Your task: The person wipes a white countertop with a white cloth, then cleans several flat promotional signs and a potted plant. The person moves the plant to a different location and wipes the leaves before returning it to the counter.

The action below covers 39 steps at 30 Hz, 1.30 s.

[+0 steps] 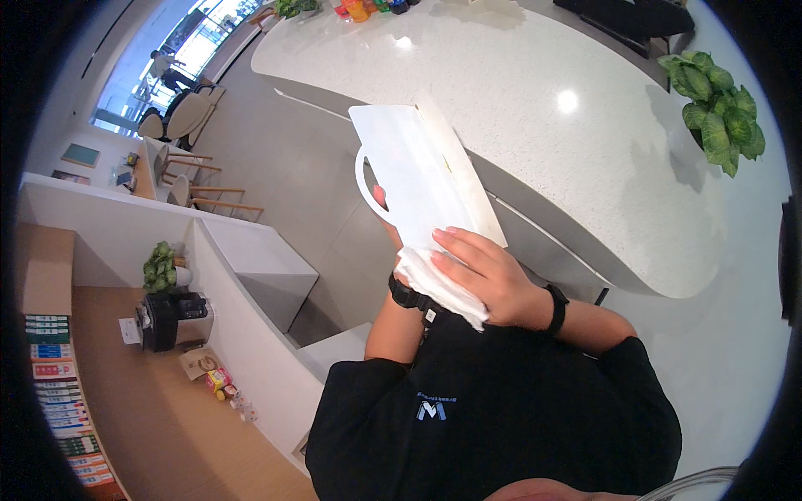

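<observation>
White cutting board (415,171) was held in the air before the chest, near the desk's (535,125) curved edge, long axis pointing away. Left hand (386,209) gripped its handle hole; right hand (489,280), fingers (455,242) together, pressed a white cloth (439,288) on its near end.

the person wears a black short-sleeved shirt (501,409) filling the lower middle of the frame, with a small pale blue-and-white emblem (431,409) printed on the chest. a black band (557,309) circles the right wrist, and a black strap with a buckle (409,297) circles the left wrist. forearms are bare.
</observation>
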Each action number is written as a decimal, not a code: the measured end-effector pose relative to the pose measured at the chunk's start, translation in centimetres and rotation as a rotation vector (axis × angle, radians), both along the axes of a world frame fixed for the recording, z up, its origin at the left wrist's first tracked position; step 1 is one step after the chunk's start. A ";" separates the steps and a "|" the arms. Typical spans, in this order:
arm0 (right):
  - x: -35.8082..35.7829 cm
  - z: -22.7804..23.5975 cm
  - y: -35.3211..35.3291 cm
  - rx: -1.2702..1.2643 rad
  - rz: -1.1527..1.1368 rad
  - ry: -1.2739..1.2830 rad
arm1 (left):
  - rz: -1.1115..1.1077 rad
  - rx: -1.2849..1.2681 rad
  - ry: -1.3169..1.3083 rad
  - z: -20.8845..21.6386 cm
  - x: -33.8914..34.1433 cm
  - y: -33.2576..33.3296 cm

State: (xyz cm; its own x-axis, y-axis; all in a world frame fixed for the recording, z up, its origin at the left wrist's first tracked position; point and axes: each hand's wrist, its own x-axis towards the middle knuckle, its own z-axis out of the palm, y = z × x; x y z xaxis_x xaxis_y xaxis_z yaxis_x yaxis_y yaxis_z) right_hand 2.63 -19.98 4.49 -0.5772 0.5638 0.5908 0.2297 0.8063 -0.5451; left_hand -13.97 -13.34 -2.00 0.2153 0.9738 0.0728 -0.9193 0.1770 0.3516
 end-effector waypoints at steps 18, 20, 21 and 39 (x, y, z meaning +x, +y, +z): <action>11.8 -2.2 6.9 -0.838 -0.579 -0.090 | 0.264 -0.169 0.561 3.7 2.5 0.4; 12.4 -3.7 8.1 -1.071 -0.489 0.197 | 0.259 -0.204 0.589 4.0 3.0 0.3; 12.7 -3.9 8.5 -1.180 -0.441 0.345 | 0.253 -0.220 0.601 4.1 3.3 0.3; 13.6 -3.0 6.6 -1.497 -0.095 1.175 | -0.015 -0.166 0.405 4.1 4.2 -0.4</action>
State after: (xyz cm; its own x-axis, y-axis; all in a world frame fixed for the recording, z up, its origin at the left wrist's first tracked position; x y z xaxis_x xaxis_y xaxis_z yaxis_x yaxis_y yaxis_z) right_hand 16.20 -13.35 1.47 -0.2452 0.9124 -0.3277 -0.7138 -0.3987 -0.5758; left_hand -9.75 -13.72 2.09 0.2084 0.9617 -0.1779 -0.7097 0.2738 0.6491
